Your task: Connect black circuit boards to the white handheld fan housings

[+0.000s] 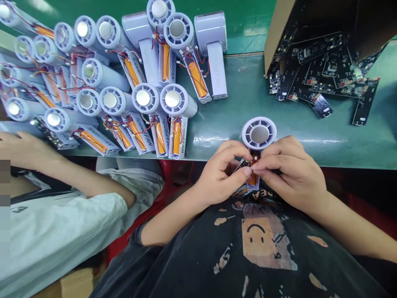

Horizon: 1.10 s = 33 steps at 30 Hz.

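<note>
A lavender handheld fan (259, 133) stands at the bench's front edge with its round, silver-centred head facing up. Its opened handle, with an orange battery (253, 179) inside, points toward my body between both hands. My left hand (228, 171) is closed around a small black circuit board (241, 165), mostly covered by the fingers. Thumb and fingers of my right hand (287, 167) pinch thin wires at the top of the handle, close to my left thumb. A small white connector (255, 158) shows there. The exact grip point is hidden by the fingertips.
Many similar fans (172, 99) with exposed orange batteries crowd the left of the green bench (217, 138). At the right, a cardboard box (277, 35) lies with black circuit boards (331, 66) spilling out. A co-worker's arm (74, 174) rests at the left edge.
</note>
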{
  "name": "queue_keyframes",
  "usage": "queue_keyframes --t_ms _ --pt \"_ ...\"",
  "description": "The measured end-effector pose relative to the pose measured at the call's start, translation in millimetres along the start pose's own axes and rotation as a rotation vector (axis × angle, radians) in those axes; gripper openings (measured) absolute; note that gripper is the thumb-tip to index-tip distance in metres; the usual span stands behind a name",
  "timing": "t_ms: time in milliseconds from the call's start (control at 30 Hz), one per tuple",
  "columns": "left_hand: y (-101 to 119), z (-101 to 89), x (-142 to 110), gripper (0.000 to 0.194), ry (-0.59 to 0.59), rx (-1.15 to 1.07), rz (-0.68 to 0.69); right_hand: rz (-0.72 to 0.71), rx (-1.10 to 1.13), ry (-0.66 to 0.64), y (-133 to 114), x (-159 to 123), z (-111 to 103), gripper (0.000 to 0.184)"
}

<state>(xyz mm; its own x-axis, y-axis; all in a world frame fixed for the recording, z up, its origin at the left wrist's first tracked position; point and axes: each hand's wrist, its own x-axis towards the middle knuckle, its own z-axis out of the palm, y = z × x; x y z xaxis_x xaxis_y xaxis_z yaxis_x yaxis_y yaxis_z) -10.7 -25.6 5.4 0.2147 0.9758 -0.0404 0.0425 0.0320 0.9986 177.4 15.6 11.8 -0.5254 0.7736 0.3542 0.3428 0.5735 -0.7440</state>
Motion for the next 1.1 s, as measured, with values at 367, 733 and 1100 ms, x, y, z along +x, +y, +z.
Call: queue_keyframes --t_ms 367,733,1100 --pt "2 -2.5 6 0.012 0.054 0.176 0.022 -0.075 -0.266 0.128 1 -1 1 0.012" --pt "-1 2.3 5 0.009 0.147 0.079 0.063 -0.047 -0.269 0.160 -3 0 6 0.010" --pt "-8 3.2 4 0.037 0.061 -0.258 -0.057 -0.067 -0.274 0.163 -2 3 3 0.010"
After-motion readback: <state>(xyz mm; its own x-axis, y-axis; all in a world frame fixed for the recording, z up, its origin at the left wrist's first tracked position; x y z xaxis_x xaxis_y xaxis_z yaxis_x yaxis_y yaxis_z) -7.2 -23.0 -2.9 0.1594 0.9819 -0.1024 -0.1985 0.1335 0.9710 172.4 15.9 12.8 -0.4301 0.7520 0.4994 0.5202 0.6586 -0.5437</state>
